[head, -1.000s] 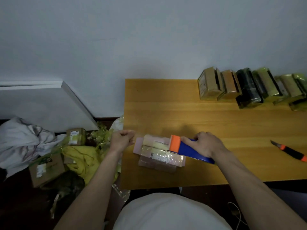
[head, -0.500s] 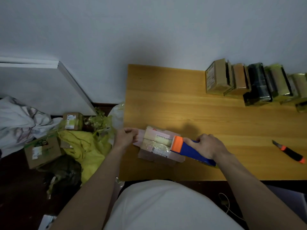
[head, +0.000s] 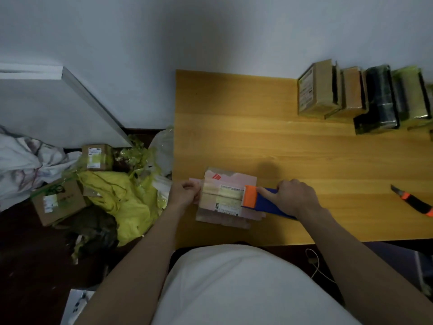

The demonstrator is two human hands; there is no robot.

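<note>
A flat pink parcel (head: 228, 184) with a shipping label lies near the front left corner of the wooden table (head: 269, 141). My right hand (head: 296, 197) grips a blue tape dispenser (head: 267, 204) whose orange head rests on the parcel's right side. At the parcel's left edge, my left hand (head: 184, 193) pinches the pink flap. A strip of tape runs across the parcel's top between the two hands.
A row of wrapped boxes (head: 356, 95) stands at the table's back right. An orange and black utility knife (head: 414, 202) lies at the right. On the floor to the left are cardboard boxes (head: 58, 201), yellow plastic wrap (head: 126, 200) and a white board (head: 58, 109) leaning on the wall.
My left hand came in from off the table edge to the parcel's left flap. The dispenser stays on the parcel's right side. The view shifted as my head moved.
</note>
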